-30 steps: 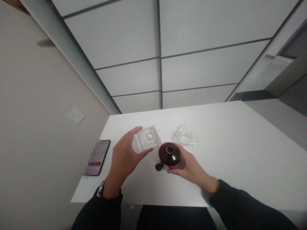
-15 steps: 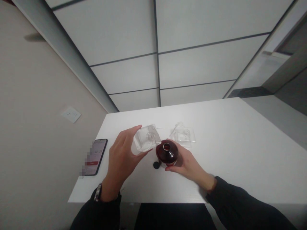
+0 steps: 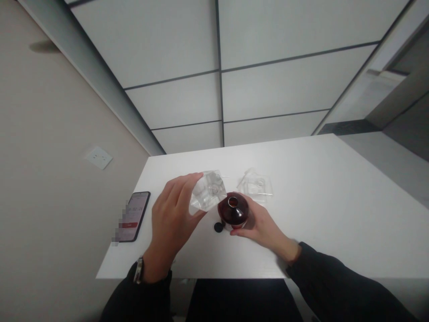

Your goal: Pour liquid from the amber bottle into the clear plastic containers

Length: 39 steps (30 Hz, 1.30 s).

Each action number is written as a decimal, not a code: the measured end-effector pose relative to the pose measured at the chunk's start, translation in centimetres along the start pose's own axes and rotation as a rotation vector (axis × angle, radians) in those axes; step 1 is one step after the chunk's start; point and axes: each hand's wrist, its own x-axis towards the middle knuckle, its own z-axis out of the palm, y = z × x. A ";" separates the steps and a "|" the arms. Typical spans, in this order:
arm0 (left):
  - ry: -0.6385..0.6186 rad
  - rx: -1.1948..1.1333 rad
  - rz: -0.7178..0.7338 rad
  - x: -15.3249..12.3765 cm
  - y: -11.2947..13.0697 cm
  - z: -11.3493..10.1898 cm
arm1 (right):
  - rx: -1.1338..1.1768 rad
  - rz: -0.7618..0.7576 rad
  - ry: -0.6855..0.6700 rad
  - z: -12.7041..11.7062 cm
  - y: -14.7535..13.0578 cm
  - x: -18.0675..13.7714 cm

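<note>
A person's two bare hands work above a white tabletop (image 3: 318,201), seen from head height. The left hand (image 3: 172,210) has its grip closed around a clear, boxy container (image 3: 209,192), holding it tilted by its sides between thumb and fingers. The right hand (image 3: 263,223) grips a glossy dark red-brown bottle (image 3: 234,214), roughly upright, its round mouth uncovered and facing up. The container's lower right corner appears right at the bottle's shoulder; whether they touch cannot be told. Below the shoulder is a sliver of pale and red, too small to read. A small black disc (image 3: 218,227) lies just beside the bottle, to its left. Behind the bottle, slightly right, are clear plastic pieces (image 3: 257,185). At the tabletop's left edge lies a phone (image 3: 136,217), partly pixelated; its screen shows blurred digits, perhaps ending 02:26, above a red bar whose lettering is illegible.
</note>
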 end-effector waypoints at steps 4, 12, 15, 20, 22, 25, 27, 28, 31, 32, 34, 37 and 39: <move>0.017 0.038 0.024 0.1 0.3 0.0 | -0.011 -0.002 0.005 0.1 0.0 0.0; 0.071 0.174 0.086 0.3 1.1 0.0 | -0.028 -0.018 0.013 0.1 0.2 -0.1; 0.096 0.203 0.097 0.3 1.3 0.1 | -0.030 -0.034 0.019 0.1 0.3 -0.2; 0.129 0.216 0.111 0.3 1.7 0.4 | -0.024 -0.051 0.030 0.2 0.4 -0.2; 0.139 0.214 0.117 0.3 1.8 0.4 | -0.025 -0.054 0.033 0.2 0.4 -0.2; 0.149 0.222 0.116 0.2 1.8 0.6 | -0.024 -0.054 0.031 0.1 0.3 -0.2; 0.157 0.232 0.115 0.1 1.7 0.7 | -0.022 -0.055 0.030 0.0 0.1 -0.1; 0.162 0.235 0.115 0.1 1.7 0.7 | -0.021 -0.056 0.029 0.0 0.1 -0.1; 0.172 0.239 0.117 0.0 1.7 0.9 | -0.021 -0.055 0.029 0.0 0.0 -0.1; 0.173 0.240 0.116 0.0 1.7 0.9 | -0.023 -0.055 0.030 0.0 0.0 -0.1; 0.177 0.241 0.122 -0.1 1.7 1.0 | -0.028 -0.053 0.031 0.0 0.1 -0.1; 0.186 0.235 0.139 -0.1 1.7 1.0 | -0.038 -0.052 0.033 0.1 0.2 -0.1; 0.191 0.231 0.147 -0.2 1.6 1.0 | -0.044 -0.053 0.032 0.1 0.2 -0.1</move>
